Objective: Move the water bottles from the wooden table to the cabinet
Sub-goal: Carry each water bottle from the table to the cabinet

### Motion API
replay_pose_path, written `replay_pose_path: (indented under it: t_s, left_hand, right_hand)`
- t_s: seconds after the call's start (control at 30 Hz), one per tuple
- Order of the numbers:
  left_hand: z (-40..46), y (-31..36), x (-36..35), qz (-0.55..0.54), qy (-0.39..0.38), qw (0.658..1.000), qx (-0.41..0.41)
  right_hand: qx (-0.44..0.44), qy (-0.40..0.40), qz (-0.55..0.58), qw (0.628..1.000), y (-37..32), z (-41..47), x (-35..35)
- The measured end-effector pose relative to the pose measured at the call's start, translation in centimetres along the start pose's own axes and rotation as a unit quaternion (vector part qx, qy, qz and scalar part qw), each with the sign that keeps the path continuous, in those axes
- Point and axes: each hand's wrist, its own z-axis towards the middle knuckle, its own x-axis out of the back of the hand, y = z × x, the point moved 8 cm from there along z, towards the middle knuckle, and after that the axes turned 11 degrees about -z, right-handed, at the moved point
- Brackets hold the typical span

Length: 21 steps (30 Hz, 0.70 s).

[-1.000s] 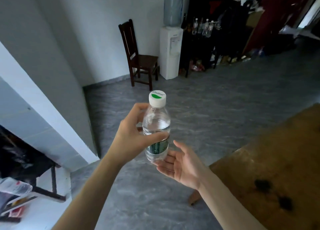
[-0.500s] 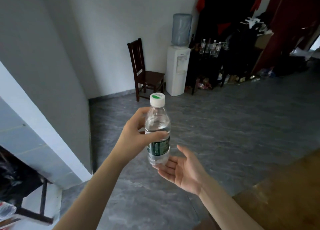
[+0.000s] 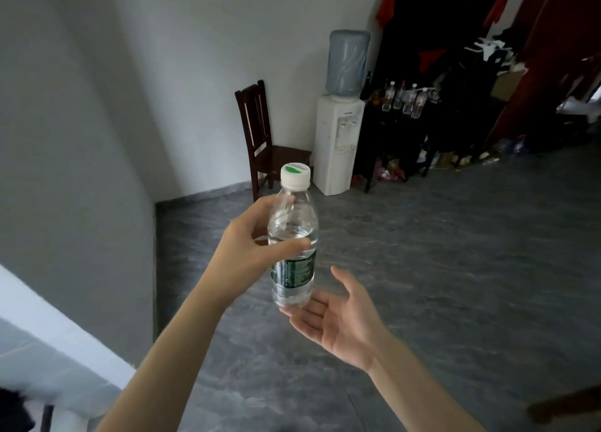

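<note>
While the left hand (image 3: 250, 256) is gripping the upright water bottle (image 3: 293, 240) around its middle, thumb across the front, the right hand (image 3: 338, 321) is lying palm up with fingers relaxed, touching the bottle's base. Far off, more bottles (image 3: 406, 98) are standing on a dark cabinet (image 3: 395, 139) beside the water dispenser (image 3: 338, 139).

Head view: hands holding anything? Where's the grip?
Left hand grips the water bottle around its middle, thumb just above the green label. Right hand is open under its base, not gripping.
</note>
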Motion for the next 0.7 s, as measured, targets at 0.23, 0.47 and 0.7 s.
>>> replay_pose_path:
  t_s: [0.23, 0.47, 0.7]
  left_hand:
    - [12.0, -2.1, 2.5, -0.009, -0.012, 1.000, -0.019]
    - [22.9, -3.4, 0.2, -0.028, -0.070, 0.997, -0.032]
    - [35.2, -6.0, -4.6, -0.055, -0.099, 0.993, -0.034]
  right_hand:
    - [0.027, 0.019, 0.015, 0.999, -8.2, 8.5, 0.3]
    - [0.059, 0.057, 0.031, 0.996, -16.2, 14.2, 3.7]
    - [0.079, 0.075, 0.047, 0.993, -25.1, 19.7, 10.0]
